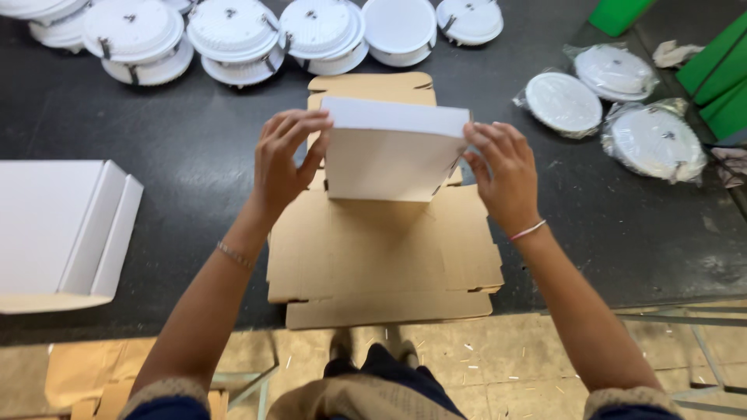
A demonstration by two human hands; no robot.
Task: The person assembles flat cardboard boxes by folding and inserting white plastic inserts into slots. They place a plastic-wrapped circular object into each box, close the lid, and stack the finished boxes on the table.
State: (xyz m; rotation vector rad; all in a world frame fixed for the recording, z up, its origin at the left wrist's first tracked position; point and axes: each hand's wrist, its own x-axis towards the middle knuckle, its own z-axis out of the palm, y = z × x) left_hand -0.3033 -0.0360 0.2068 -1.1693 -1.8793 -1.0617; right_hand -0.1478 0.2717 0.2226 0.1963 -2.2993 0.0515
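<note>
left hand (284, 159) | right hand (504, 171) | flank cardboard box (389, 159) (fingers curled)

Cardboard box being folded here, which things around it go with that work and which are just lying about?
In hand:
- left hand and right hand gripping the half-folded box
- flat cardboard blanks beneath it

Lying about:
- bare white round lamps along the far edge
- bagged lamps at right
- folded white box at left
- green bins

The folded white box (54, 233) runs off the left edge, and the green bins (720, 78) off the right.
</note>
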